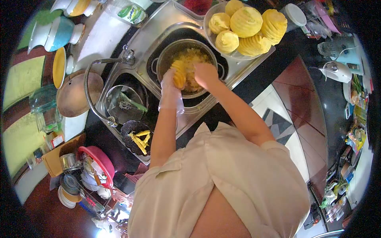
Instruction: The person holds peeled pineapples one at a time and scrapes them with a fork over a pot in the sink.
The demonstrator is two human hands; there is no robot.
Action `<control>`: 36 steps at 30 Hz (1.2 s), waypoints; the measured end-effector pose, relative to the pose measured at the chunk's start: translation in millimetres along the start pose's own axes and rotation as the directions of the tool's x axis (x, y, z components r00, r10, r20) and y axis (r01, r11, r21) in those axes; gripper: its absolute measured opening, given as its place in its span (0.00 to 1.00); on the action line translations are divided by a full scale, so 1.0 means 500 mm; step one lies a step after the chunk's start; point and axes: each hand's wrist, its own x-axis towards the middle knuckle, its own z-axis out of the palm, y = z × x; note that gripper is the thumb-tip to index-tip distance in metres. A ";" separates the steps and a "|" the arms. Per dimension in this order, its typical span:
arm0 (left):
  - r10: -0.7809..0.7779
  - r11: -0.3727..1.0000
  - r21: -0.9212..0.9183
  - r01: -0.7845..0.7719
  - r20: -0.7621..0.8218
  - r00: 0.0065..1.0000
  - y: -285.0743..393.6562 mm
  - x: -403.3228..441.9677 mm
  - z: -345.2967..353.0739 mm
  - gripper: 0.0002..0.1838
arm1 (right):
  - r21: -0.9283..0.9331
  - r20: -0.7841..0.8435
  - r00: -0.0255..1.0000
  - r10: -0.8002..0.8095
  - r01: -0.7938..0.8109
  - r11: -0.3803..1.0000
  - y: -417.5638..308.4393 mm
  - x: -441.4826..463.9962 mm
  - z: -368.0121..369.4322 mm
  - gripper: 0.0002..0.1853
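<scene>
A peeled pineapple [179,74] with spiral grooves is in my left hand [169,82], which wears a clear plastic glove. It is held over a metal pot [161,65] sitting in the sink basin, with yellow pulp and bits [192,55] inside. My bare right hand [206,75] is closed above the pot, just right of the pineapple. Whatever its fingers grip is hidden from this angle. At the pot's upper right, a clear bowl [208,35] holds several more peeled pineapples [246,22].
A flexible faucet [88,85] arches left of the pot. Near it stand a glass bowl [115,93] with utensils and a dark bowl [129,129] of yellow strips. A dish soap bottle [131,14] is behind the sink. A pink basin [104,160] of dishes stands lower left.
</scene>
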 end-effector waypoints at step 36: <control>0.059 0.970 0.236 -0.057 -0.001 0.998 -0.009 0.038 -0.028 0.17 | 0.057 0.078 0.997 0.007 -0.011 0.998 -0.022 -0.036 0.018 0.14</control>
